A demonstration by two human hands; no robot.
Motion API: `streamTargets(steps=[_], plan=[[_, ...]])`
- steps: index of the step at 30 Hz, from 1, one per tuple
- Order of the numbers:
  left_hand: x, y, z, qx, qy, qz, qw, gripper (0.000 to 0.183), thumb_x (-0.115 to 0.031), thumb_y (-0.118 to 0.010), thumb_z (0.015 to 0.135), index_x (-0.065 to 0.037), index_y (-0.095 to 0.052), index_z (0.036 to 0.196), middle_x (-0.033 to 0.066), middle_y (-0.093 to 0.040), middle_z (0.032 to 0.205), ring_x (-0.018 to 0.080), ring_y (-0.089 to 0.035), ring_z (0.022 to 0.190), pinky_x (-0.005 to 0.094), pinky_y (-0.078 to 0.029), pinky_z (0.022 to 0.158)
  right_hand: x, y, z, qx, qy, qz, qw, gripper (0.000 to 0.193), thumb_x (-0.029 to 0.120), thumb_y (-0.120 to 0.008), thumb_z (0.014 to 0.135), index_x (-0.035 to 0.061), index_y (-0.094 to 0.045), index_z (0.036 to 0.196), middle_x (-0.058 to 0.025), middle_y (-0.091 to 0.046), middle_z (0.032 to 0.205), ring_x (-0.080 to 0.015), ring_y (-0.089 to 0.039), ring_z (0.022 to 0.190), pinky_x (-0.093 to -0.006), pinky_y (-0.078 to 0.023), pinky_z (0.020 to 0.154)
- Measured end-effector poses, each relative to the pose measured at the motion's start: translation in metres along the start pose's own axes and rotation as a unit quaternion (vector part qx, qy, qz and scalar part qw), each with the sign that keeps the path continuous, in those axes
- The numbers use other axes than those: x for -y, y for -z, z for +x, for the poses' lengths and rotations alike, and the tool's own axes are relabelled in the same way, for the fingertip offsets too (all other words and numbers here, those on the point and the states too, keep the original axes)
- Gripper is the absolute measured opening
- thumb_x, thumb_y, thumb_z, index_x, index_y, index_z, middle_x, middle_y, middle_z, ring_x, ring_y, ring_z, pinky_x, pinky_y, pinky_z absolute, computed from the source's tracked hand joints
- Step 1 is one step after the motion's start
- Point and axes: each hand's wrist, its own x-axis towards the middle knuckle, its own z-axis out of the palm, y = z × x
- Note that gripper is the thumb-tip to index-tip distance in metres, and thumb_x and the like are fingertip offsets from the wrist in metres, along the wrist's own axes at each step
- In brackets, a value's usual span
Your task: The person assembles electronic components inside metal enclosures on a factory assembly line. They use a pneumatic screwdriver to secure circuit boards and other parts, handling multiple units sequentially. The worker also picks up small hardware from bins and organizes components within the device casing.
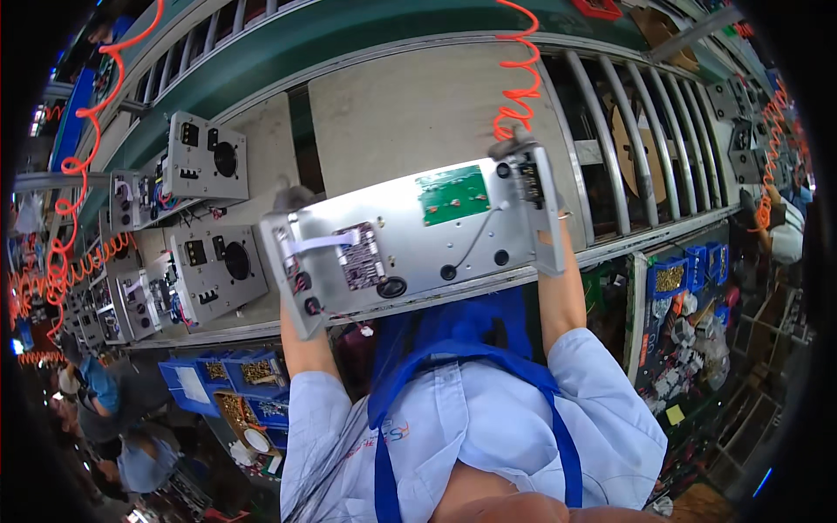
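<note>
Between my two hands a silver sheet-metal chassis [418, 248] is held up, slightly tilted, over the near edge of the bench. A green circuit board [454, 197] and a smaller dark, component-covered board [361, 261] are on its panel. A pale ribbon cable [324, 243] runs from the dark board to the left end plate. My left hand [294, 197], in a dark glove, is closed at the left end plate, its fingers partly hidden. Closed over the top corner of the right end is my gloved right hand [514, 142].
Several similar chassis with fans [206, 159] stand on the line at left. Orange coiled hoses [520, 78] hang over the bench. Metal rollers [643, 144] lie at right. Blue bins of small parts [257, 372] sit below the edge. Other people [144, 458] are at lower left.
</note>
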Motion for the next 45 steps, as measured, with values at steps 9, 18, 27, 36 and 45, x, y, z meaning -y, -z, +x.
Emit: streamTargets(steps=[9,18,27,36,45], plan=[[0.023,-0.02,0.076,0.112,0.051,-0.091,0.988,0.047,-0.041,-0.046,0.097,0.001,-0.052,0.118,0.0117,-0.062,0.096,0.0219,-0.062,0.084,0.0348,-0.053,0.079,0.013,0.026,-0.045,-0.043,0.017,-0.007,0.999,0.025,0.024,-0.048,0.095,0.0039,-0.06,0.088,-0.0105,-0.066,0.085,-0.0131,-0.06,0.072,-0.029,-0.05,0.068],[-0.08,-0.086,-0.068,-0.228,-0.435,0.445,0.749,0.053,-0.04,-0.041,0.099,0.003,-0.049,0.13,0.0147,-0.062,0.115,0.0238,-0.061,0.103,0.0349,-0.048,0.093,0.011,0.036,-0.012,0.001,0.022,0.017,1.0,0.024,0.023,-0.047,0.096,0.0041,-0.059,0.088,-0.0103,-0.065,0.087,-0.0133,-0.06,0.075,-0.0288,-0.05,0.07],[0.106,-0.239,-0.118,0.018,-0.12,0.698,0.706,0.05,-0.028,-0.075,0.076,-0.012,-0.055,0.119,0.0164,-0.057,0.114,0.0365,-0.063,0.087,0.043,-0.052,0.076,0.002,0.033,0.027,0.072,0.008,0.02,0.997,0.022,0.022,-0.046,0.097,0.0042,-0.058,0.089,-0.0102,-0.064,0.09,-0.0136,-0.059,0.077,-0.0286,-0.05,0.072],[0.098,-0.161,-0.158,-0.087,-0.075,-0.02,0.993,0.032,-0.026,-0.053,0.098,0.001,-0.059,0.113,0.0023,-0.06,0.082,0.0112,-0.056,0.065,0.0215,-0.045,0.055,0.072,-0.051,-0.121,-0.054,0.471,-0.388,0.791,0.03,0.015,-0.054,0.089,-0.0028,-0.059,0.113,-0.0126,-0.062,0.103,-0.02,-0.058,0.097,-0.0339,-0.046,0.087],[0.169,-0.062,-0.214,-0.147,-0.224,0.142,0.953,0.026,-0.016,-0.063,0.091,-0.001,-0.06,0.112,0.0102,-0.064,0.102,0.0142,-0.063,0.08,0.0255,-0.054,0.067,-0.095,-0.129,-0.166,0.322,0.267,-0.665,0.619,0.032,0.006,-0.064,0.075,0.0123,-0.065,0.107,-0.0129,-0.062,0.103,-0.0332,-0.064,0.079,-0.0426,-0.052,0.07]])
